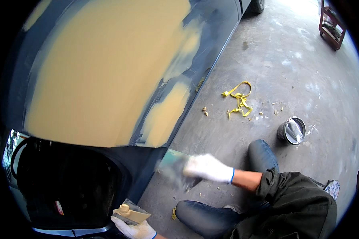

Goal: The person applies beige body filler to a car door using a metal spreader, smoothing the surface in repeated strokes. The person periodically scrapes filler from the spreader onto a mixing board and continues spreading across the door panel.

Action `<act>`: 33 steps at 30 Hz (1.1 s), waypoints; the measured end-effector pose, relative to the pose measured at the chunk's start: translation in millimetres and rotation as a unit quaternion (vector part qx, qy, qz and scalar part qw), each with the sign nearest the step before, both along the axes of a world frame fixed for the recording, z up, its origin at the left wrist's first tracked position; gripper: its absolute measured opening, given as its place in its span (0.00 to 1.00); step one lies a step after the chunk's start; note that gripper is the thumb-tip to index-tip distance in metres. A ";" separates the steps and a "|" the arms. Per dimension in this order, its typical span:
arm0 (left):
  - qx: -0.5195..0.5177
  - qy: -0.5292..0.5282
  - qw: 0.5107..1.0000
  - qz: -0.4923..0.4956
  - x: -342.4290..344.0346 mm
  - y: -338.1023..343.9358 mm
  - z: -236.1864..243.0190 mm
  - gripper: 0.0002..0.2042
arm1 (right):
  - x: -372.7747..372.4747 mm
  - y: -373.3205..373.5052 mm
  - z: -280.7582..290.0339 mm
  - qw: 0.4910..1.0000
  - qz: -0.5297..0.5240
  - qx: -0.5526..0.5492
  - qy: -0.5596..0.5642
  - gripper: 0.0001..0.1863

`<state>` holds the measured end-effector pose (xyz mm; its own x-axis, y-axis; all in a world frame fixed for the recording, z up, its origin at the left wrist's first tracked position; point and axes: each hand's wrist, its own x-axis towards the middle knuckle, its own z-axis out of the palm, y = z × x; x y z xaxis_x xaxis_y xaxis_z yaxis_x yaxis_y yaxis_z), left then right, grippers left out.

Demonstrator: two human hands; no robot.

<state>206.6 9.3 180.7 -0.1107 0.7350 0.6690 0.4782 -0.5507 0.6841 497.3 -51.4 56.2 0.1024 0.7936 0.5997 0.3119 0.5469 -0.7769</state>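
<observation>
A dark car body panel point(211, 24) carries broad patches of smooth beige filler point(107, 71). Low in the picture, my left hand point(133, 229), in a white glove, is closed around a thin flat plate point(141, 210). A lump of beige filler point(124, 209) lies on that plate. My right hand point(207, 166), also gloved in white, is just off the panel's lower edge, closed on a flat, greyish-green spreader point(170, 163). Motion smears the spreader, so its outline and any filler on it cannot be made out.
An open dark tin point(283, 132) stands on the concrete floor point(323, 87) beside my knee. Tangled yellow strips point(240, 101) and several small beige crumbs lie between it and the car. A dark opening point(71, 179) adjoins the panel at lower left. A red cart point(332, 26) stands far right.
</observation>
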 end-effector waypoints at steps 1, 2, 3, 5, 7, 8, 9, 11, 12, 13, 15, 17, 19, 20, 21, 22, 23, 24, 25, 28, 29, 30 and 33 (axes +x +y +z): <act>-0.013 -0.050 0.999 -0.003 13.3 -1.2 6.2 0.20 | 18.1 3.9 0.4 0.937 -0.018 -0.201 0.284 0.18; -0.102 -0.237 0.964 -0.059 25.6 -8.8 16.2 0.19 | 25.2 8.0 4.1 0.782 0.003 -0.218 0.584 0.16; -0.190 -0.409 0.885 -0.112 38.9 -13.3 24.5 0.19 | 39.2 17.0 -0.2 0.713 -0.028 -0.187 0.675 0.16; -0.219 -0.383 0.884 -0.154 36.2 -13.5 16.6 0.18 | 73.8 25.7 -0.7 0.719 -0.043 -0.127 0.682 0.16; -0.232 -0.357 0.893 -0.148 39.5 -15.8 13.3 0.18 | 104.2 35.9 16.8 0.770 -0.073 -0.046 0.632 0.19; -0.235 -0.363 0.889 -0.151 41.3 -16.8 13.2 0.18 | 119.5 41.4 33.3 0.795 -0.089 -0.007 0.599 0.20; -0.236 -0.369 0.886 -0.153 41.4 -17.3 12.9 0.18 | 133.3 47.2 52.2 0.824 -0.148 0.010 0.547 0.18; -0.235 -0.369 0.886 -0.152 44.0 -14.7 12.7 0.17 | 166.7 57.3 87.3 0.851 -0.277 0.061 0.443 0.16; -0.232 -0.362 0.891 -0.147 45.8 -14.4 13.2 0.17 | 180.5 66.5 100.1 0.851 -0.339 0.089 0.392 0.16; -0.229 -0.356 0.895 -0.139 46.2 -15.2 14.1 0.17 | 189.7 76.9 111.9 0.846 -0.366 0.137 0.363 0.16; -0.230 -0.353 0.895 -0.144 47.8 -14.0 14.8 0.17 | 210.8 95.4 126.9 0.829 -0.414 0.216 0.309 0.16; -0.237 -0.360 0.887 -0.162 46.8 -12.5 14.0 0.18 | 226.4 112.3 135.7 0.804 -0.455 0.268 0.274 0.15; -0.253 -0.381 0.871 -0.179 44.7 -11.1 13.7 0.17 | 232.0 123.9 139.0 0.768 -0.551 0.258 0.200 0.13; -0.260 -0.391 0.863 -0.188 43.8 -10.6 13.6 0.17 | 234.9 128.6 140.7 0.745 -0.596 0.251 0.162 0.13; -0.264 -0.384 0.863 -0.194 42.9 -10.3 14.0 0.17 | 237.6 132.9 144.7 0.711 -0.634 0.271 0.137 0.12; -0.267 -0.378 0.864 -0.200 42.2 -11.1 14.4 0.17 | 241.7 135.4 148.8 0.693 -0.660 0.266 0.116 0.12; -0.270 -0.371 0.864 -0.207 41.1 -11.7 14.9 0.17 | 245.8 137.0 152.8 0.689 -0.664 0.273 0.102 0.13; -0.270 -0.367 0.865 -0.209 40.0 -11.8 14.6 0.17 | 249.5 138.6 156.1 0.685 -0.668 0.278 0.086 0.13; -0.270 -0.363 0.866 -0.212 38.4 -12.0 14.3 0.17 | 251.3 142.2 160.8 0.689 -0.656 0.297 0.088 0.17; -0.276 -0.365 0.863 -0.214 32.4 -10.3 12.5 0.17 | 231.8 149.2 160.2 0.705 -0.649 0.280 0.053 0.19; -0.273 -0.372 0.864 -0.201 26.4 -11.5 9.8 0.18 | 209.8 156.9 161.1 0.724 -0.627 0.279 0.073 0.20; -0.274 -0.377 0.864 -0.190 22.2 -11.8 7.1 0.18 | 188.5 158.1 160.8 0.738 -0.614 0.273 0.067 0.20; -0.279 -0.380 0.867 -0.163 24.4 -7.5 1.2 0.19 | 138.1 143.6 162.7 0.786 -0.559 0.247 0.094 0.20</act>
<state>231.0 1.9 181.9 -0.0894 0.9957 0.0232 -0.3453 -0.0529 0.9370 635.4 92.2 219.0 0.6939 -0.1794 0.6974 0.7170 0.2615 -0.6461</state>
